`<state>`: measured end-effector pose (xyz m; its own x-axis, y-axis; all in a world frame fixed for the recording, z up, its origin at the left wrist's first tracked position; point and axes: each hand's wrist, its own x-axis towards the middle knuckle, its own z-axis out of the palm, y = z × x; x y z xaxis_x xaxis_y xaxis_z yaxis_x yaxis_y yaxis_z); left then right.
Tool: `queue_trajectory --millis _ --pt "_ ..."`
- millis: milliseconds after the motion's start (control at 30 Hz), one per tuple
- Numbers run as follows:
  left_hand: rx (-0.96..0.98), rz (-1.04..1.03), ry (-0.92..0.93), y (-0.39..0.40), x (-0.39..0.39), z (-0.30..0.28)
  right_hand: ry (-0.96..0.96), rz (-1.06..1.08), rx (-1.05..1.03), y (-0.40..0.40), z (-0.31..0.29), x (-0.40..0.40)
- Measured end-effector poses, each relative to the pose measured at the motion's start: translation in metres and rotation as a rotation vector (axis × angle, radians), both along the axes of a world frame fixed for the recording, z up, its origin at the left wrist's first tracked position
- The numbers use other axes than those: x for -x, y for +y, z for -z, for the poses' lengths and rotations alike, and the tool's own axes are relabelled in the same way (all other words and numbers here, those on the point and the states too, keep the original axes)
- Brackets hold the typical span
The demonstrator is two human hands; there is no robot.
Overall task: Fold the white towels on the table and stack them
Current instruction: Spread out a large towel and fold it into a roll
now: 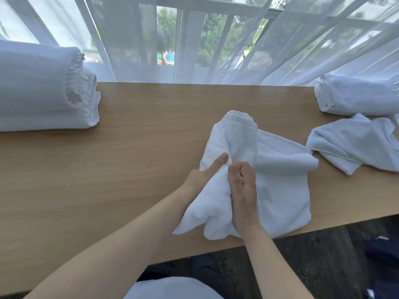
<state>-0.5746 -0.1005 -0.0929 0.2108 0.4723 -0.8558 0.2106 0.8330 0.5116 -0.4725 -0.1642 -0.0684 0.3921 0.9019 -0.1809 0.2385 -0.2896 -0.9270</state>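
1. Near the front edge of the pale wooden counter (133,160), a little right of centre, lies a soft white terry towel (280,186), partly folded, with one ribbed hem bunched up at its far end.
2. Its near left part is gathered into a thick wad between the person's two bare hands.
3. The left hand (207,175) is mostly buried under that wad; its grip is hard to read in full, but one finger sticks out straight across the cloth and the rest seem wrapped into the fabric.
4. The right hand (241,190) presses against the wad from the right, thumb and fingers curled in, its grip clamped on the towel.
5. Both bare forearms reach in from the near edge of the counter.
6. Just beyond the towel's right side, close but apart from it, sits a second loose white towel (356,145), crumpled and unfolded.
7. Behind that one, at the far right corner, rests a rolled bundle of white towels (356,96).
8. Well apart, at the far left, stands a tall stack of folded white cloth (43,89).
9. Along the far edge of the counter hangs a sheer white curtain (194,50), with railing bars and green trees showing dimly through it.
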Motion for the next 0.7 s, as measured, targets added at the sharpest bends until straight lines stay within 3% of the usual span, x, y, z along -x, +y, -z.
queue_trajectory --millis 267,433,500,600,700 --pt "-0.215 -0.115 0.067 -0.018 -0.008 0.011 -0.109 0.057 0.225 0.009 -0.003 -0.004" --pt "-0.277 -0.051 0.062 -0.021 -0.005 0.021 -0.143 0.121 0.202 0.000 0.001 -0.007" --pt "-0.140 -0.073 -0.065 -0.014 0.001 0.029 -0.053 0.163 0.194 -0.004 0.002 -0.010" --pt "0.289 -0.098 -0.317 -0.003 0.015 0.043 0.068 0.205 0.141 -0.007 0.000 -0.011" --pt "0.433 -0.035 -0.407 -0.001 0.017 0.054 0.099 0.241 0.091 -0.009 -0.002 -0.011"
